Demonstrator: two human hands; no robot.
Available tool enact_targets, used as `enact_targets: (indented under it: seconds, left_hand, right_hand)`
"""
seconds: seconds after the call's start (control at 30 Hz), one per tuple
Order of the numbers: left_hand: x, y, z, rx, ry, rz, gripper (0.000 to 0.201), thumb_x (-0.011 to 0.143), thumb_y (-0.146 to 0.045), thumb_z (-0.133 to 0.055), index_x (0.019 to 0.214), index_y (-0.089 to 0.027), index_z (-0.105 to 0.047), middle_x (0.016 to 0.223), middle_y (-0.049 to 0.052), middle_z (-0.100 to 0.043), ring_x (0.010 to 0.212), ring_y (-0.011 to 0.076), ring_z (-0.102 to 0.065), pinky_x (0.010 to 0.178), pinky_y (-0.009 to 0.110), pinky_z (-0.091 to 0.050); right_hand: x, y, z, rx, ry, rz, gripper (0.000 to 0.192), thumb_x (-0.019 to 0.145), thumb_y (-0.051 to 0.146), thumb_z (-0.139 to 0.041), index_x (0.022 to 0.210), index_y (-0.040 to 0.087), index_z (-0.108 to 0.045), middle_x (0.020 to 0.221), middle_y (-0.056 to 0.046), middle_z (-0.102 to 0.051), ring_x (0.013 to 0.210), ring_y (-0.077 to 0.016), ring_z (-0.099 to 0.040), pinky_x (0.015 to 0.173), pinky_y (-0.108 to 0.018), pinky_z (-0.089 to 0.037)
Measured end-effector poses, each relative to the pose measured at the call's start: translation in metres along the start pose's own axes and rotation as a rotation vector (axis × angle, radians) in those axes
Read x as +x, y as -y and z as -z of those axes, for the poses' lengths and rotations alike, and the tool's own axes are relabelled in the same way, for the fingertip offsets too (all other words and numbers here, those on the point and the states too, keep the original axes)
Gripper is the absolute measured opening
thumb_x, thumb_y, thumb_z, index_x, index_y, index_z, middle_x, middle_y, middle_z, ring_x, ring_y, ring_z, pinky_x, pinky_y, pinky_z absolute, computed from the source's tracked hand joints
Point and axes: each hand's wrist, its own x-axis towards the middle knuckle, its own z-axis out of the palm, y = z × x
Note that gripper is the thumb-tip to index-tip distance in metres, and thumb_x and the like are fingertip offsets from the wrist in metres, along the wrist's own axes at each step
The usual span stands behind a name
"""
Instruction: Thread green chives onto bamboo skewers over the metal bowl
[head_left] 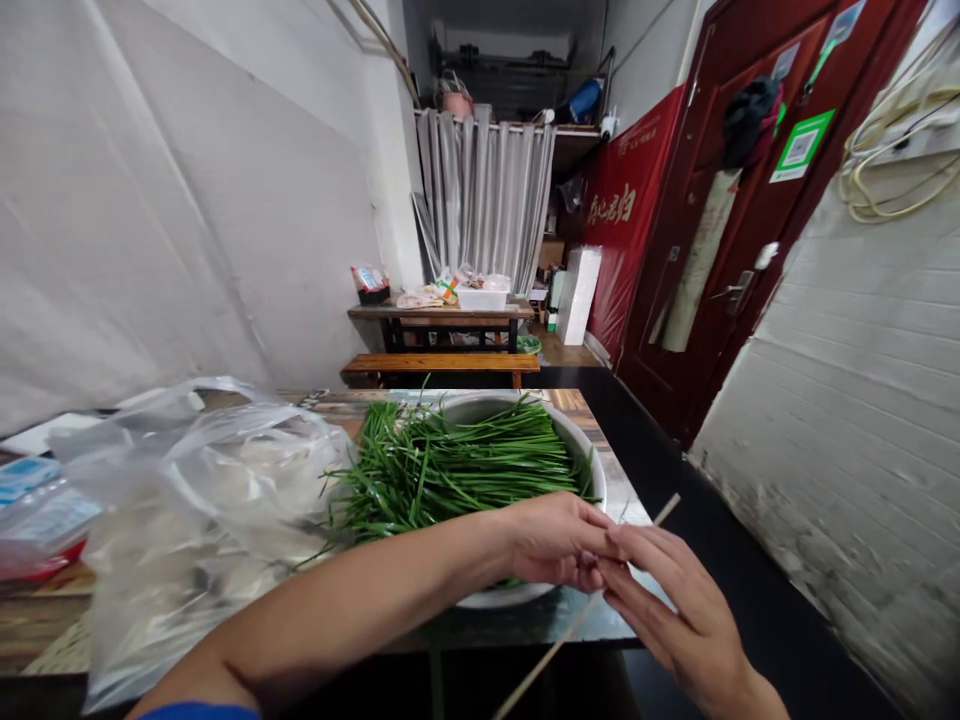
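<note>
My left hand (559,540) reaches across the bowl's near right side, its fingers pinched together. Whatever it may be holding is hidden. Its fingertips meet those of my right hand (675,595), which is closed round a thin bamboo skewer (551,655). The skewer slants from the lower middle up past the right hand's knuckles. Behind my hands, a wide metal bowl (596,470) holds a heap of long green garlic chives (487,455). Their leafy ends spill over the left rim; my left forearm covers part of the near rim.
Left of the bowl sits a clear plastic bag (187,540) with pale contents. Blue-labelled packaging (37,500) lies at the far left. Beyond the table stand a wooden bench (442,363) and another table bearing a white tub (482,299). A dark red door (675,230) is at the right.
</note>
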Motion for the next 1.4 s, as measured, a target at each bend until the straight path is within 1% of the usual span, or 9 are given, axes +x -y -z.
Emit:
enact_targets:
  seconds: [0.17,0.23,0.3,0.37,0.5,0.63,0.83,1.17,1.4]
  left_hand:
    - [0.013,-0.006,0.030,0.419,0.054,0.009,0.026,0.066,-0.034,-0.065,0.082,-0.013,-0.066,0.060,0.001,-0.060,0.053,0.0099,-0.052,0.056,0.023,-0.041]
    - [0.023,-0.020,0.055,0.789,-0.149,-0.186,0.025,0.073,-0.030,-0.056,0.088,-0.014,-0.067,0.072,0.004,-0.065,0.063,0.0134,-0.056,0.064,0.025,-0.043]
    - [0.035,-0.037,0.088,1.151,-0.481,-0.433,0.024,0.076,-0.026,-0.052,0.090,-0.015,-0.068,0.090,0.006,-0.067,0.082,0.0168,-0.058,0.078,0.026,-0.041]
    - [0.050,-0.052,0.122,1.380,-0.626,-0.456,0.025,0.078,-0.023,-0.049,0.091,-0.014,-0.068,0.095,0.008,-0.067,0.088,0.0188,-0.058,0.080,0.026,-0.040]
    - [0.076,-0.054,0.166,1.580,-0.559,-0.402,0.022,0.077,-0.023,-0.052,0.089,-0.017,-0.069,0.090,0.005,-0.068,0.082,0.0169,-0.060,0.072,0.022,-0.040]
    - [0.094,-0.037,0.173,1.657,-0.551,-0.426,0.016,0.074,-0.023,-0.057,0.082,-0.019,-0.070,0.080,0.004,-0.068,0.076,0.0156,-0.059,0.068,0.022,-0.040]
    - [0.099,-0.037,0.168,1.550,-0.643,-0.488,0.013,0.069,-0.022,-0.061,0.076,-0.017,-0.070,0.077,0.003,-0.066,0.072,0.0138,-0.058,0.067,0.021,-0.040]
    - [0.056,-0.051,0.134,1.123,-0.635,-0.557,0.016,0.069,-0.023,-0.056,0.070,-0.012,-0.067,0.066,0.003,-0.065,0.063,0.0123,-0.057,0.059,0.020,-0.040]
    - [0.041,-0.037,0.104,0.392,-0.477,-0.432,0.029,0.066,-0.029,-0.063,0.087,-0.008,-0.062,0.064,0.002,-0.059,0.045,0.0045,-0.045,0.045,0.017,-0.035]
  right_hand:
    - [-0.028,-0.007,-0.010,0.077,-0.005,-0.159,0.032,0.079,0.014,-0.057,0.105,0.031,-0.063,0.091,-0.006,-0.069,0.067,-0.0187,-0.065,0.057,-0.025,-0.055]
    - [-0.037,-0.011,-0.013,0.110,-0.021,-0.212,0.030,0.077,0.010,-0.057,0.100,0.028,-0.065,0.087,-0.006,-0.068,0.068,-0.0184,-0.065,0.058,-0.023,-0.054]
    - [-0.043,-0.013,-0.019,0.162,-0.050,-0.303,0.031,0.077,0.007,-0.055,0.101,0.025,-0.064,0.086,-0.007,-0.067,0.072,-0.0187,-0.065,0.061,-0.023,-0.053]
    - [-0.048,-0.010,-0.027,0.234,-0.124,-0.482,0.031,0.080,0.010,-0.051,0.107,0.023,-0.061,0.079,-0.006,-0.066,0.069,-0.0173,-0.064,0.062,-0.022,-0.052]
    - [-0.053,-0.001,-0.049,0.512,-0.269,-0.945,0.025,0.085,0.027,-0.050,0.107,0.019,-0.058,0.073,-0.005,-0.062,0.049,-0.0121,-0.053,0.046,-0.020,-0.046]
    - [-0.052,0.000,-0.057,0.761,-0.262,-1.100,0.023,0.080,0.033,-0.058,0.098,0.019,-0.057,0.076,-0.005,-0.061,0.058,-0.0134,-0.055,0.051,-0.020,-0.046]
    - [-0.042,-0.006,-0.048,1.108,-0.229,-1.331,0.034,0.081,0.040,-0.055,0.108,0.020,-0.051,0.069,0.001,-0.054,0.032,-0.0031,-0.036,0.025,-0.013,-0.027]
    - [0.015,-0.009,-0.046,1.526,-0.183,-1.257,0.019,0.079,0.032,-0.059,0.091,0.018,-0.054,0.075,0.001,-0.056,0.037,-0.0038,-0.046,0.029,-0.013,-0.036]
    - [0.014,-0.017,-0.053,0.990,-0.218,-1.215,0.041,0.077,0.040,-0.058,0.109,0.014,-0.052,0.042,0.006,-0.051,0.026,-0.0037,-0.031,0.027,-0.014,-0.022]
